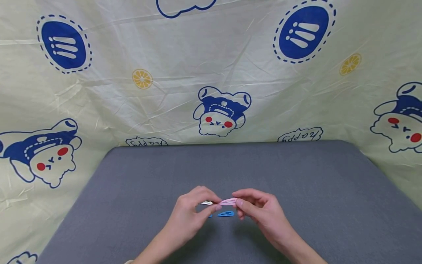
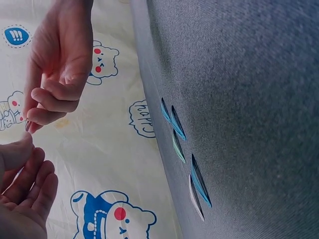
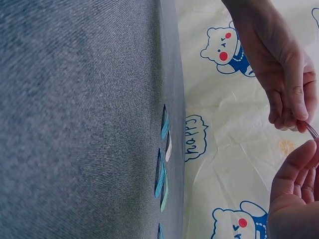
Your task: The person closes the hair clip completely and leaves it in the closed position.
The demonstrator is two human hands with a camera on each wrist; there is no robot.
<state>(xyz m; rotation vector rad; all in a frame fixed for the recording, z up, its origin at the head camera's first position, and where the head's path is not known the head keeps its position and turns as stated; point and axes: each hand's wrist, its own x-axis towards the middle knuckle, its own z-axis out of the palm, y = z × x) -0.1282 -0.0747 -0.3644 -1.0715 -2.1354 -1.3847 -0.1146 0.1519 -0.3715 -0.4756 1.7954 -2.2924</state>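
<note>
A pink snap hair clip is held up between my two hands, above the grey table. My left hand pinches its left end between thumb and index finger. At the other end, the thumb and fingers of my right hand grip it. Only the thin edge of this hair clip shows in the right wrist view. Beneath the hands lie a blue hair clip and a white hair clip, the white one partly hidden by my left hand. The left wrist view also shows a light green hair clip.
The clips on the table, several of them blue, lie close together. The grey tabletop reaches back to a pale printed cloth with bears and orange slices. That cloth hangs behind and along both sides.
</note>
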